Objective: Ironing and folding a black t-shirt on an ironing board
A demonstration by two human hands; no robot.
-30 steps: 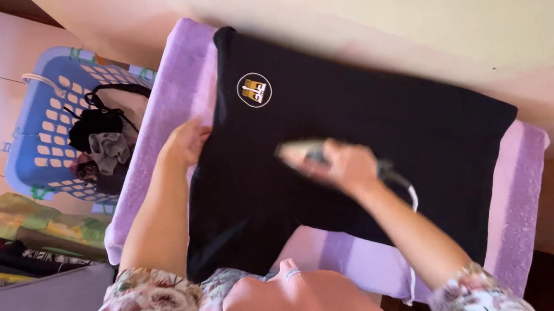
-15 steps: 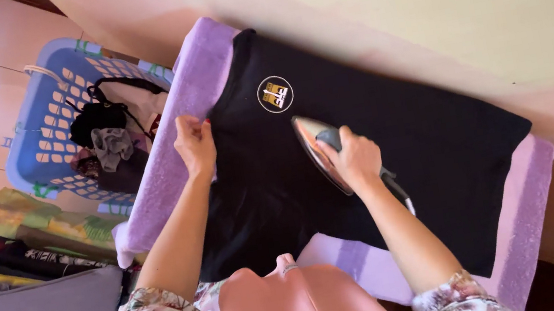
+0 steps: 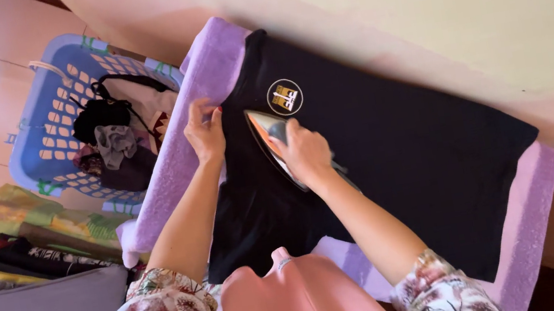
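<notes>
- Our right hand [image 3: 305, 152] is wrapped around the handle of the iron [image 3: 271, 136], fingers closed on it, and the iron's pointed tip sits on the black shirt [image 3: 397, 158] just below the round badge [image 3: 284, 97].
- Our left hand [image 3: 205, 131] rests at the shirt's near edge, where the cloth meets the purple padded cover [image 3: 210, 69]. The fingers are curled and seem to pinch or pin the fabric; we cannot tell whether any cloth is actually lifted between them.
- The shirt lies spread flat across the cover, its far end reaching towards the wall.
- To press well here, we judge that the left hand should hold the cloth taut ahead of the tip — flat, without bunching it.
- We would steer the tip around the badge rather than over it, since a printed patch may take heat badly.
- The left fingers are near the hot sole, so we would keep them to the side of the iron's path.
- A blue laundry basket [image 3: 47, 126] with dark clothes stands on the floor beside the board, and folded clothes [image 3: 16, 255] lie near it.
</notes>
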